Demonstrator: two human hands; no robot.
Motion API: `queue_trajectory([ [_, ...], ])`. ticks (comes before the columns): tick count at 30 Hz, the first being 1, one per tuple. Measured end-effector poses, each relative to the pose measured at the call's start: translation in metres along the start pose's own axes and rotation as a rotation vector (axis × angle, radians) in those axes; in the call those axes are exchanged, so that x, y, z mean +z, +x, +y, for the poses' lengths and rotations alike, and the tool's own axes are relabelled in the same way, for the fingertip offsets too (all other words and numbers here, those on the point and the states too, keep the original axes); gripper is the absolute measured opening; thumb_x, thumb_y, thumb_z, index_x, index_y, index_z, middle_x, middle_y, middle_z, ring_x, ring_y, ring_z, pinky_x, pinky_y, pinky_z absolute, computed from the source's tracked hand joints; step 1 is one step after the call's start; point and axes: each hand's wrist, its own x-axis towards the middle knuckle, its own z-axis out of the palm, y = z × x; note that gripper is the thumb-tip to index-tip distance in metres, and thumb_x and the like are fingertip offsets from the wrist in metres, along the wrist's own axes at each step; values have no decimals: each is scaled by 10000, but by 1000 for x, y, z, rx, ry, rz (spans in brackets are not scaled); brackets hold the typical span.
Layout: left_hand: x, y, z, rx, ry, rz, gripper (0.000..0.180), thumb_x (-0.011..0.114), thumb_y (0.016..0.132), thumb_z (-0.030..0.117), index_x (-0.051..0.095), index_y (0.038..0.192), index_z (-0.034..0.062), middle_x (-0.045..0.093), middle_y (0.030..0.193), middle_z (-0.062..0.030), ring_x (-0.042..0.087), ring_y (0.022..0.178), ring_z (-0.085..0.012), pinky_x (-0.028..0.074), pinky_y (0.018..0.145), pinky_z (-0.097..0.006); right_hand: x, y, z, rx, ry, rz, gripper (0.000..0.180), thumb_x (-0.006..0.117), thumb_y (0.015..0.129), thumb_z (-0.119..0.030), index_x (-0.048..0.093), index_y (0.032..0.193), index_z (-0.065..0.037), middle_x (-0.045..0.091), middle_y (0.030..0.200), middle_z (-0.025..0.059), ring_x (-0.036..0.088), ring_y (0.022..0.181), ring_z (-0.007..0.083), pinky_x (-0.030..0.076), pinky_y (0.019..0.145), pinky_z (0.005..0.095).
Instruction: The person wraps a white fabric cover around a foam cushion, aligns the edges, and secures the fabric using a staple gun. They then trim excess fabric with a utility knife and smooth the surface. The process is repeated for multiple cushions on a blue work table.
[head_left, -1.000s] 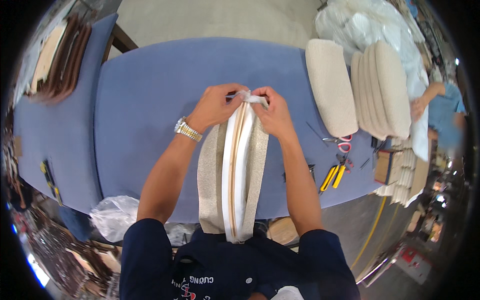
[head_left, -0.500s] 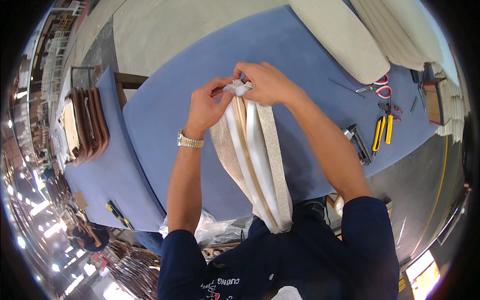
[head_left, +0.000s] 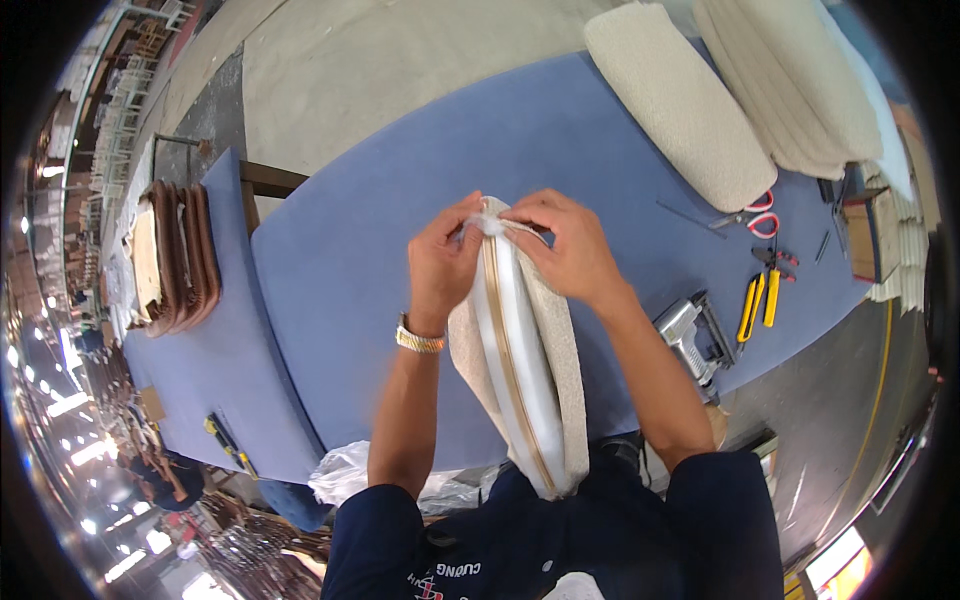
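A long, narrow padded panel stands on edge against my body, pointing away from me. Beige textured fabric (head_left: 566,400) hangs along its sides. White padding (head_left: 522,350) lines the gap, with a thin tan strip (head_left: 508,375) running lengthwise between. At the panel's far end my left hand (head_left: 440,265), wearing a wristwatch (head_left: 420,340), pinches the white padding and fabric. Opposite it, my right hand (head_left: 572,250) is closed on a fold of the beige fabric. The fingers partly hide the end of the panel.
On the blue table (head_left: 350,290), a staple gun (head_left: 690,338), yellow cutter (head_left: 750,308), pliers (head_left: 771,290) and red-handled scissors (head_left: 762,215) lie right. A beige padded panel (head_left: 680,110) and stacked fabric (head_left: 775,85) are far right. Brown pads (head_left: 180,255) and another cutter (head_left: 228,442) lie left.
Both hands and the panel's far end sit nearer my body in view. My right hand has moved slightly apart from my left, drawing the beige fabric edge outward.
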Motion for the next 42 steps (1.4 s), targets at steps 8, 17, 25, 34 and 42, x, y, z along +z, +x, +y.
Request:
queue_trajectory([
  [8, 44, -18, 9, -34, -184, 264, 110, 670, 924, -9, 673, 1030, 19, 706, 1239, -153, 683, 1172, -277, 567, 801, -332, -14, 10, -19, -8, -376, -35, 130, 695, 898, -115, 761, 999, -67, 659, 903, 126, 650, 829, 336, 525, 735, 438],
  [17, 76, -19, -1, 35, -385, 378, 165, 604, 860, -115, 621, 967, 9, 706, 1170, -176, 657, 1235, -371, 530, 1015, -430, -9, 11, -20, -118, -497, 42, 196, 689, 823, 10, 724, 1009, -40, 673, 899, 125, 661, 795, 326, 516, 688, 386],
  [25, 72, -26, 3, 41, -536, 437, 159, 603, 857, -135, 613, 953, -9, 692, 1063, -153, 684, 1150, -310, 529, 1026, -440, 3, -5, -29, -127, -451, 59, 253, 680, 806, 46, 720, 1045, -27, 691, 934, 144, 688, 809, 315, 534, 685, 364],
  [34, 61, -25, -13, -2, -701, 346, 139, 634, 907, -106, 660, 992, 2, 703, 1084, -140, 681, 1148, -275, 513, 1062, -427, 19, -14, -29, -86, -498, 61, 303, 684, 786, 100, 710, 1067, -10, 694, 977, 146, 695, 831, 288, 549, 717, 350],
  [42, 17, 68, -10, -274, -435, -350, 518, 461, 1109, 338, 730, 860, -28, 680, 765, -94, 640, 827, -169, 492, 789, -299, 15, -8, -35, -19, -423, 71, 276, 704, 800, 67, 707, 1066, -3, 698, 949, 136, 696, 816, 264, 552, 737, 332],
])
